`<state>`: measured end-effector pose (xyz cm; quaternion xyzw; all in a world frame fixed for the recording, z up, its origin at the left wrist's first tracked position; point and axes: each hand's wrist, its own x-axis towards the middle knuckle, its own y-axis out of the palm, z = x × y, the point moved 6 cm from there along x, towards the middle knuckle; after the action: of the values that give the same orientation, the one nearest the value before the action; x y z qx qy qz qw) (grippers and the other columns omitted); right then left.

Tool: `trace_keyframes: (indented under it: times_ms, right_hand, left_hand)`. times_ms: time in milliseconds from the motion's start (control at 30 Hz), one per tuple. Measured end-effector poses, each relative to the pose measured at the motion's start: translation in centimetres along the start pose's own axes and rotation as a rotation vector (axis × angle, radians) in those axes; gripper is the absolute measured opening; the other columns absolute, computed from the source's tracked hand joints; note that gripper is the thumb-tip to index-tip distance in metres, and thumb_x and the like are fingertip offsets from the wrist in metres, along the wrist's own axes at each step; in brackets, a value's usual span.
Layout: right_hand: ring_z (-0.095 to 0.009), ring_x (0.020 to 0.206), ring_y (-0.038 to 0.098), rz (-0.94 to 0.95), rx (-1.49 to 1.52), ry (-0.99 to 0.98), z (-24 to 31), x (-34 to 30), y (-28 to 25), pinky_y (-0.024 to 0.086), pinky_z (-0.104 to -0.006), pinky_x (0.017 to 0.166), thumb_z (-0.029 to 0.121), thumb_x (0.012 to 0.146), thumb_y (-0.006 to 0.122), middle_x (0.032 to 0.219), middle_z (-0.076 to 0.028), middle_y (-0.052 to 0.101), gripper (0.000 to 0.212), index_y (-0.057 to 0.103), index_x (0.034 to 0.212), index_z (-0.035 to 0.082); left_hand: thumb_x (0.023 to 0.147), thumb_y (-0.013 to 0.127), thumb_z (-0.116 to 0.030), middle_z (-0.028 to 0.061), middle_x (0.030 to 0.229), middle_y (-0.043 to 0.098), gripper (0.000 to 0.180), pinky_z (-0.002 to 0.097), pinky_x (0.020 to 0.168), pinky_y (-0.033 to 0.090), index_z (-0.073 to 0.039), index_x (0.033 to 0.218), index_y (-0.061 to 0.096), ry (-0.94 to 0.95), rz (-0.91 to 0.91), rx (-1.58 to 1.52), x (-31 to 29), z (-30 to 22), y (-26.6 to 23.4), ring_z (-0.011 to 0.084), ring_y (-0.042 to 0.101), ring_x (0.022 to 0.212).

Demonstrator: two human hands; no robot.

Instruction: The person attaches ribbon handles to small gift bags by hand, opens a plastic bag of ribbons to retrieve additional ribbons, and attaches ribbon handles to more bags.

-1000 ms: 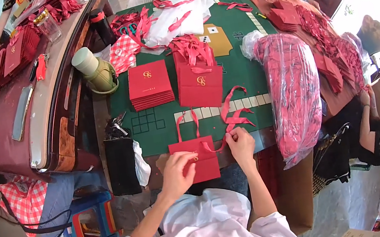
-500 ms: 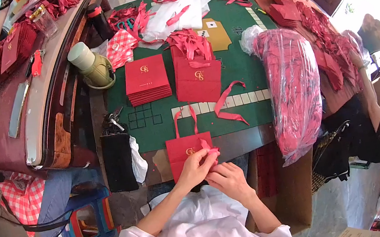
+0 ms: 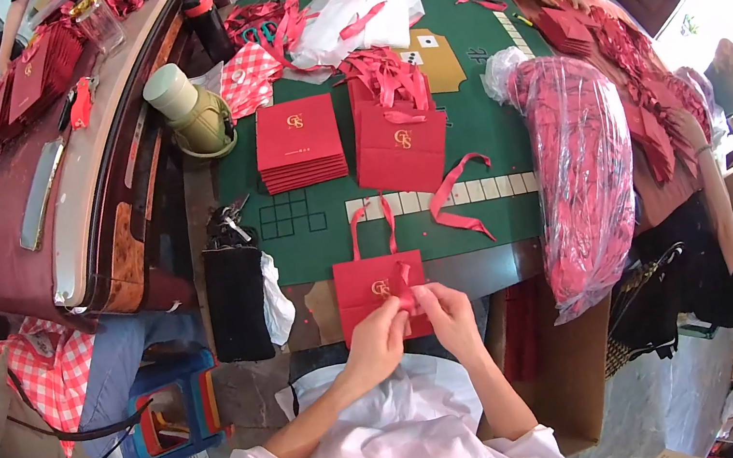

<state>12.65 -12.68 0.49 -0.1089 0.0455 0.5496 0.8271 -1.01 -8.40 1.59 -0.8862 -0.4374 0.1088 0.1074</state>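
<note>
Directly in front of me at the table's near edge is a small red paper gift bag [image 3: 355,285] with gold lettering and two ribbon handles standing up at its top. Over its lower part, my left hand [image 3: 377,343] and my right hand [image 3: 446,311] meet, fingers pinched on a red ribbon [image 3: 405,278] that rises in front of the bag. Both hands hide the bag's lower edge and part of the ribbon. A loose red ribbon [image 3: 451,206] lies on the green table [image 3: 313,256] just beyond.
A stack of folded red bags [image 3: 298,138] and another bag [image 3: 402,152] heaped with ribbons stand farther in. To the right lies a plastic-wrapped red bundle [image 3: 579,182]; to the left, a khaki flask [image 3: 196,122] and black pouch [image 3: 237,301]. Other people work at both sides.
My right hand has risen from below to beside the left, now pinching the ribbon too. The left hand has dropped slightly. The view has shifted a little.
</note>
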Motion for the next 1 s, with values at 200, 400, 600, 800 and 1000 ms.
trace_keyframes:
  times_ms: [200,400,600,800,1000]
  right_hand:
    - [-0.005,0.074,0.059,0.125,0.32,0.116,0.3,0.6,2.0,0.049,-0.0207,0.065,0.012,0.099,0.062,0.084,0.0,0.066,0.015,0.069,0.102,-0.001]
    - [-0.005,0.075,0.059,0.087,0.295,0.088,0.0,0.2,2.2,0.048,-0.0214,0.066,0.009,0.098,0.062,0.086,0.0,0.066,0.013,0.067,0.102,-0.002]
    - [-0.007,0.071,0.061,0.057,0.035,0.039,1.8,-0.1,2.2,0.049,-0.024,0.063,0.009,0.095,0.063,0.078,-0.002,0.067,0.011,0.068,0.098,-0.001]
    - [-0.008,0.06,0.059,-0.035,-0.285,-0.154,2.2,1.6,3.9,0.048,-0.025,0.058,0.007,0.088,0.068,0.07,-0.005,0.066,0.009,0.068,0.09,-0.001]
    - [-0.011,0.059,0.06,-0.039,-0.347,-0.17,0.7,3.4,5.7,0.048,-0.028,0.056,0.009,0.086,0.07,0.067,-0.007,0.066,0.01,0.068,0.085,-0.001]
  left_hand:
    - [0.094,0.053,-0.008,0.0152,0.076,0.062,0.016,0.0477,0.068,0.049,0.0,0.107,0.053,0.185,0.029,0.268,-0.7,0.0,0.1,0.0367,0.062,0.076]
    - [0.092,0.058,-0.011,0.0176,0.082,0.061,0.015,0.0473,0.071,0.049,0.002,0.098,0.056,0.182,0.117,0.274,-0.9,0.6,-0.3,0.0373,0.062,0.08]
    - [0.086,0.068,-0.015,0.0138,0.099,0.061,0.025,0.0419,0.082,0.049,-0.003,0.108,0.064,0.235,-0.034,0.383,1.5,0.1,-5.3,0.0337,0.06,0.095]
    - [0.08,0.073,-0.012,0.0111,0.113,0.054,0.041,0.0433,0.088,0.045,-0.006,0.119,0.06,0.232,-0.19,0.709,3.9,2.1,-7.7,0.0329,0.053,0.102]
    - [0.078,0.073,-0.007,0.0114,0.108,0.053,0.038,0.043,0.084,0.047,-0.005,0.113,0.059,0.25,-0.162,0.671,4.1,1.7,-7.2,0.0322,0.055,0.1]
